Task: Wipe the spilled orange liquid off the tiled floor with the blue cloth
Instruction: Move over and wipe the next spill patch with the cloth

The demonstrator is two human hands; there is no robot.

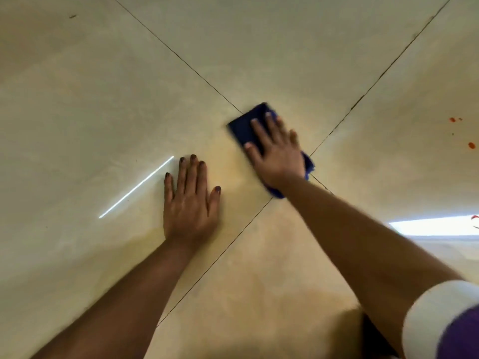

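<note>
L hand (190,200) flat, fingers straight, centre-left of frame; R hand (276,149) flat, fingers spread, centre; both arms extended.

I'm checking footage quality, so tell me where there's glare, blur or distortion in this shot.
Head view: a thin bright glare streak lies on the tiled floor beside the left hand; a wider glare patch sits at the right edge; the right hand and blue cloth are motion-blurred; the grout lines splay with wide-angle distortion.
</note>
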